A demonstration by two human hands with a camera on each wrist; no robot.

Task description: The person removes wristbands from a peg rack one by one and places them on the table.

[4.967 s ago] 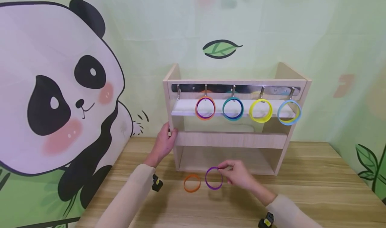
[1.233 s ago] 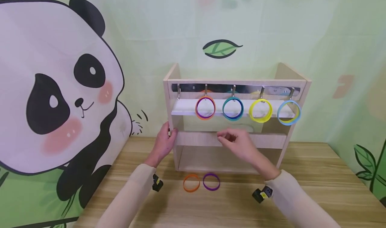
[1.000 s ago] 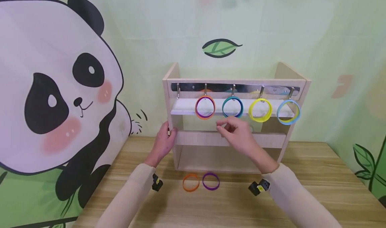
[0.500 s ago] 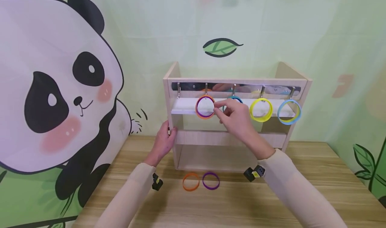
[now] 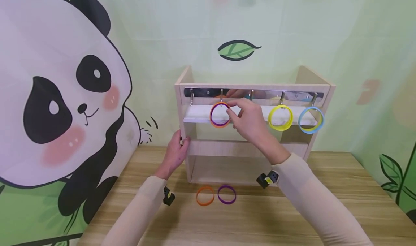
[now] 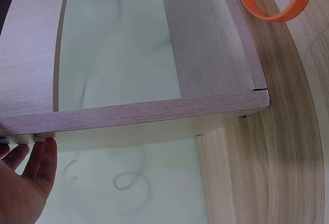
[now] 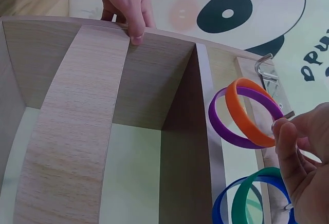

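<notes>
My left hand (image 5: 176, 152) holds the left side panel of a small wooden shelf (image 5: 248, 148), its thumb lapping over the panel's front edge in the right wrist view. At the second hook from the left, thumb and index finger of my right hand (image 5: 248, 121) pinch the edge of an orange silicone wristband (image 7: 243, 112). A purple wristband (image 7: 222, 126) hangs with it on that hook. Green (image 7: 239, 203) and blue (image 7: 220, 206) wristbands hang on the hook beside it, hidden behind my right hand in the head view.
Yellow wristbands (image 5: 271, 123) hang on the fourth hook, and a light blue one (image 5: 302, 128) with yellow on the last. The leftmost hook (image 5: 191, 98) is bare. Orange (image 5: 205, 204) and purple (image 5: 226, 202) wristbands lie on the wooden table (image 5: 195, 228) before the shelf.
The purple wristband, earlier in my right hand, was laid beside the orange one on the table. My right hand rose to the second hook's wristbands. My left hand kept its place.
</notes>
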